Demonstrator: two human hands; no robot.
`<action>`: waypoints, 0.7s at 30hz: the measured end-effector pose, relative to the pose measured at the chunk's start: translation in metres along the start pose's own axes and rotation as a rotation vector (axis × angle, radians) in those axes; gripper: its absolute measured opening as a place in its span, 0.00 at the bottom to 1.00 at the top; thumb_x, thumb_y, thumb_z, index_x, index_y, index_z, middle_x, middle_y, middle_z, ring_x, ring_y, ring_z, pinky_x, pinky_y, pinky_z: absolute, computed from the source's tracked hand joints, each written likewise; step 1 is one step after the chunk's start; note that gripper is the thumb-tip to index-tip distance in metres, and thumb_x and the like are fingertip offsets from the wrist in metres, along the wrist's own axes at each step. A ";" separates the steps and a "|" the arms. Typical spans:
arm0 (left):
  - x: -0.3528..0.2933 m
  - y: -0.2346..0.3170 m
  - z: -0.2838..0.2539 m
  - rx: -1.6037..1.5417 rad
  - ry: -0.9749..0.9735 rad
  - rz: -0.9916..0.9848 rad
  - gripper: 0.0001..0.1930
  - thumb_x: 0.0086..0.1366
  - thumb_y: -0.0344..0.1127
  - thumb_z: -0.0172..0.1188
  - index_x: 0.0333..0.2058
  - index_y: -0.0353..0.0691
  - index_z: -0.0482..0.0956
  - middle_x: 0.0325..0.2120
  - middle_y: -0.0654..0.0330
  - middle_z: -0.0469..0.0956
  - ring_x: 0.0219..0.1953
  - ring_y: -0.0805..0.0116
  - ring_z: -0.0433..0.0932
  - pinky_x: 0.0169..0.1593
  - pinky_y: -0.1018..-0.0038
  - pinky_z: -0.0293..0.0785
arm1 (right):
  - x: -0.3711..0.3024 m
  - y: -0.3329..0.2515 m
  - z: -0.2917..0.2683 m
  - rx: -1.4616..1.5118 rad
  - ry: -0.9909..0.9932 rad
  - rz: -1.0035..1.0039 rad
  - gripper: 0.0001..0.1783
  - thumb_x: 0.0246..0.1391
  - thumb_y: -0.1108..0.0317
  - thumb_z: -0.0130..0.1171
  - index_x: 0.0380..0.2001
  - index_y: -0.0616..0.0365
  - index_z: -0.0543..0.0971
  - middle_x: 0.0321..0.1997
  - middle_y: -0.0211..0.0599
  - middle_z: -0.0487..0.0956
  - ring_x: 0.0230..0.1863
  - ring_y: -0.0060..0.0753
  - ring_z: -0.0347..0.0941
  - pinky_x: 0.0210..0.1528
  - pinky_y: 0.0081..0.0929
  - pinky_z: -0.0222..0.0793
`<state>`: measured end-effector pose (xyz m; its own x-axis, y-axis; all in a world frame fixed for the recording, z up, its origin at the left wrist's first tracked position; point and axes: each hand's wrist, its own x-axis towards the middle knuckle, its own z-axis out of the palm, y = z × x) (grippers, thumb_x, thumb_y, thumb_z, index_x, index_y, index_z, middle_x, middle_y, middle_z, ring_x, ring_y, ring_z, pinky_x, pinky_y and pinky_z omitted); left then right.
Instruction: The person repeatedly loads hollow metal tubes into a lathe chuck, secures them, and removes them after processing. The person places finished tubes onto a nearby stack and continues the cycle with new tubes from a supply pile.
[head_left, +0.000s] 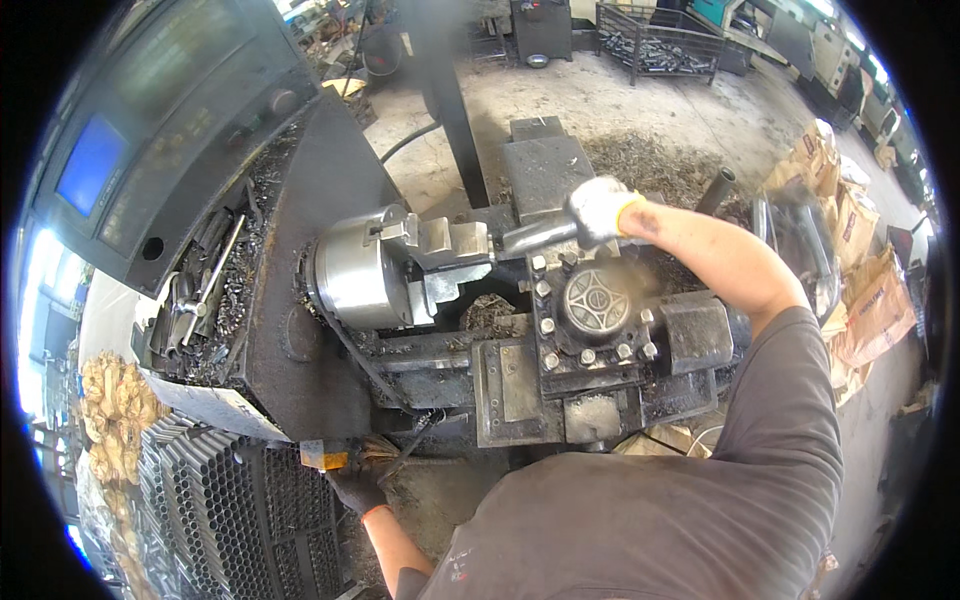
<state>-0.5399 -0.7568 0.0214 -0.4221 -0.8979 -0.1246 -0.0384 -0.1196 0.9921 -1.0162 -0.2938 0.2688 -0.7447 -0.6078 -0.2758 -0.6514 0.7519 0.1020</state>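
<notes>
A metal handle (535,236) above the lathe's tool post (590,315), beside the chuck (362,268), is gripped by the gloved right hand (598,210), while a brush (345,456) is clasped in the left hand (358,485) fingers.

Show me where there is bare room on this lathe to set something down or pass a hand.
Bare: the flat block behind the right hand, and the plate left of the tool post. Crowded: the tray left of the chuck is full of tools and swarf; the gap between chuck and tool post is tight.
</notes>
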 end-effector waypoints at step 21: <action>0.016 0.016 -0.037 -0.080 0.032 -0.114 0.23 0.79 0.56 0.52 0.48 0.39 0.78 0.41 0.56 0.82 0.40 0.63 0.81 0.42 0.63 0.80 | 0.006 -0.092 -0.038 0.646 0.141 -0.056 0.40 0.59 0.61 0.65 0.75 0.53 0.68 0.47 0.40 0.88 0.36 0.35 0.85 0.40 0.32 0.81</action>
<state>-0.5137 -0.7885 0.0346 -0.3901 -0.8894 -0.2381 -0.0118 -0.2538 0.9672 -0.9666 -0.3760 0.2938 -0.7527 -0.6450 -0.1318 -0.5043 0.6937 -0.5143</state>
